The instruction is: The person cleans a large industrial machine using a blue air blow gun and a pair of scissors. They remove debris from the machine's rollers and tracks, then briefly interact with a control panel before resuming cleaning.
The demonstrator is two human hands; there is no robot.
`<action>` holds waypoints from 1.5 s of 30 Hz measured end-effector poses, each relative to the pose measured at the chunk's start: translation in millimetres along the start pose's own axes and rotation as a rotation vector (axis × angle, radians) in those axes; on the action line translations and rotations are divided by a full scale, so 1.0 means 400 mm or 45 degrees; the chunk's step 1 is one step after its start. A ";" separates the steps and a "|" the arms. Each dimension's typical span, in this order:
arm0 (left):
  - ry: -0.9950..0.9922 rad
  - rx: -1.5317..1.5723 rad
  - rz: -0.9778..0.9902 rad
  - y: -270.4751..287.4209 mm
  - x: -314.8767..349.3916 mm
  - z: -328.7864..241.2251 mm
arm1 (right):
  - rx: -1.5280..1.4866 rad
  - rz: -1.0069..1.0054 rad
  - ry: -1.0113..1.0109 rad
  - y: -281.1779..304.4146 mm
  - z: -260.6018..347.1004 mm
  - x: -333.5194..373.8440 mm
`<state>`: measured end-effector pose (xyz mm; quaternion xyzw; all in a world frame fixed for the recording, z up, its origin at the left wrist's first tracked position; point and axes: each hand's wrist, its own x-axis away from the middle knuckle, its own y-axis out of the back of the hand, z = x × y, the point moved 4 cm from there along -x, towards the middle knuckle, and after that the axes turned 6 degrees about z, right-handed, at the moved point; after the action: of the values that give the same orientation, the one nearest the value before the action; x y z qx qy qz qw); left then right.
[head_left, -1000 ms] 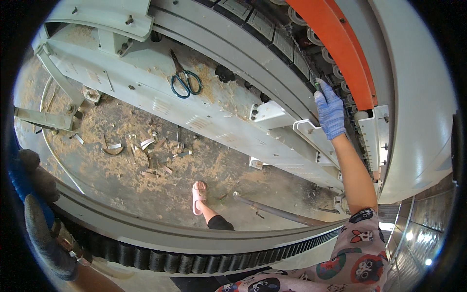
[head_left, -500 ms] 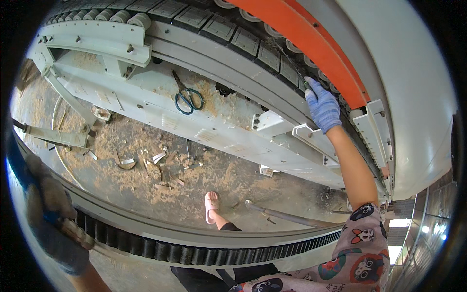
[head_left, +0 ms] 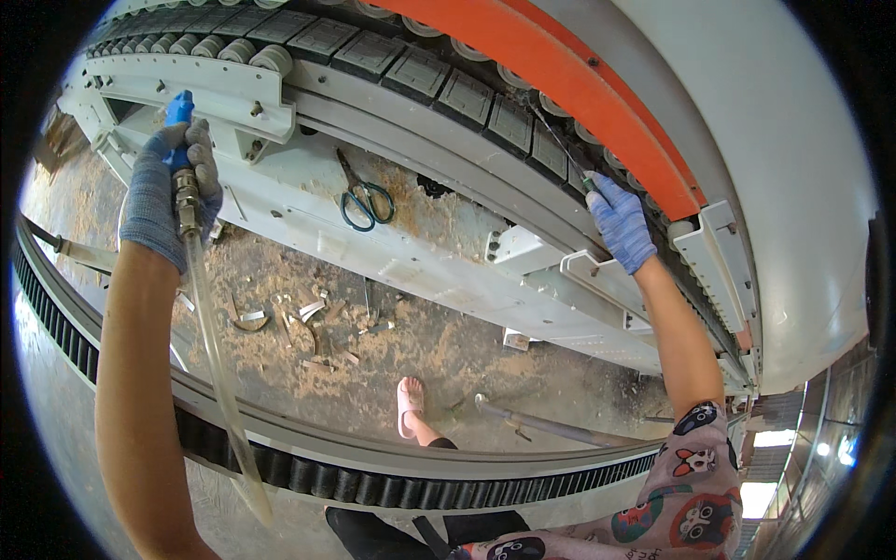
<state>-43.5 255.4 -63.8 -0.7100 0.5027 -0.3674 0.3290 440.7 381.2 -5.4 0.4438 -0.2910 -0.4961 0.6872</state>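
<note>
My left hand (head_left: 168,191), in a grey knit glove, is raised at the upper left and clamped around a blue-tipped metal air nozzle (head_left: 180,154), its blue tip poking out above my fist and a brass fitting showing below it. A clear plastic hose (head_left: 213,345) hangs from that fitting, running down past my forearm toward the lower edge of view. The nozzle tip sits just beside the white metal bracket (head_left: 201,84) of the machine frame, under the row of grey rollers (head_left: 252,51). My right hand (head_left: 619,222), in a blue glove, reaches up to the right, well apart from the left; its fingers are pinched on a thin dark rod-like tool (head_left: 560,145) that slants up toward the orange guard strip (head_left: 551,70); the tip of that tool is too fine to make out. Between my hands, a pair of green-handled scissors (head_left: 362,198) lies on the white machine rail (head_left: 420,252), closed, amid sawdust. Below the rail, the floor (head_left: 308,317) is strewn with sawdust and curled wood offcuts. My bare foot in a pink sandal (head_left: 408,403) stands on it. A black toothed belt (head_left: 392,485) curves across the bottom.
</note>
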 end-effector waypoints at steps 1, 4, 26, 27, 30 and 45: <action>0.010 -0.011 0.059 0.015 -0.010 -0.015 | -0.039 0.001 -0.021 -0.009 -0.002 -0.003; 0.013 0.016 0.165 0.031 -0.028 -0.037 | -0.089 -0.029 -0.005 -0.013 0.000 0.000; -0.035 0.016 0.239 0.040 -0.012 -0.062 | -0.181 0.215 0.125 -0.355 0.058 0.203; -0.032 0.016 0.265 0.039 -0.018 -0.056 | -0.155 0.162 0.085 -0.415 0.008 0.178; -0.063 -0.036 0.280 0.060 -0.025 -0.055 | 0.086 0.070 0.017 -0.578 -0.043 0.081; 0.035 -0.043 0.393 0.077 -0.079 -0.029 | 0.335 0.163 0.147 -0.971 0.112 -0.234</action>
<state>-75.0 275.9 -89.8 -0.6247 0.6163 -0.3137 0.3627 206.7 410.5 -331.2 0.5383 -0.3412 -0.3826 0.6689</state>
